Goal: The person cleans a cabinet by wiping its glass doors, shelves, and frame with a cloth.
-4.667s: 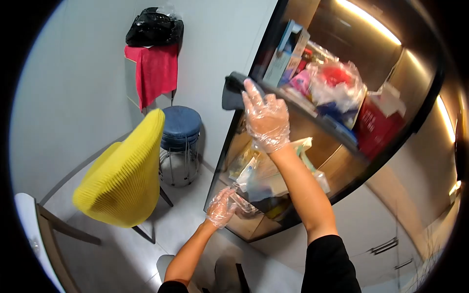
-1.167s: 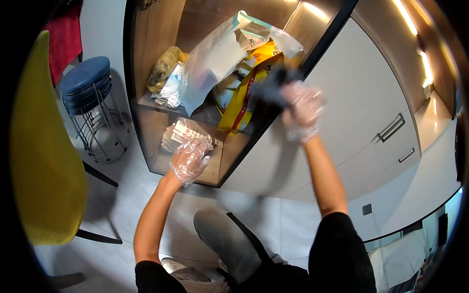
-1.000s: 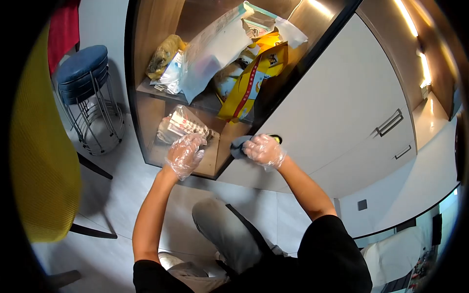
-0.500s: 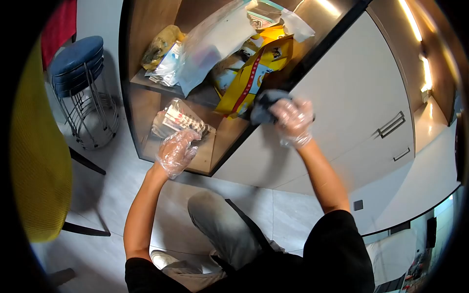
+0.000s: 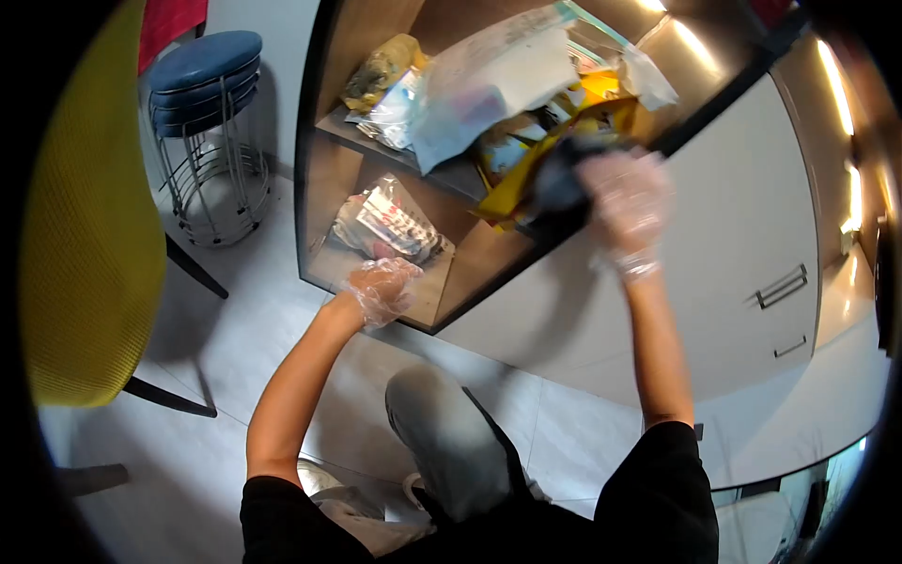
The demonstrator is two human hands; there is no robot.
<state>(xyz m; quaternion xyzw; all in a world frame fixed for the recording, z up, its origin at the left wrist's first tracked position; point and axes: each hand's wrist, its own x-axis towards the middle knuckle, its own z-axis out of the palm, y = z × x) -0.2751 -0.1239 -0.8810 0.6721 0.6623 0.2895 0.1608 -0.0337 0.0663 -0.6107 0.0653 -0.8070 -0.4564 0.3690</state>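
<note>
My right hand, in a clear plastic glove, grips a dark cloth, which is blurred by motion. The cloth lies in front of a yellow bag at the dark-edged cabinet front. Also in a clear glove, my left hand is at the cabinet's lower edge, with nothing seen in it and its fingers partly extended. Just beyond it, a clear packet with printed contents sits in the lower compartment. Whether the left hand touches the cabinet front, I cannot tell.
On the upper shelf lie a large translucent bag and a brownish-yellow bag. White cabinet doors extend to the right. Stacked blue stools and a yellow chair stand at the left.
The view has shifted, so the cabinet appears farther right. My right hand has carried the dark cloth across the yellow bag's front. My left hand stays near the lower edge.
</note>
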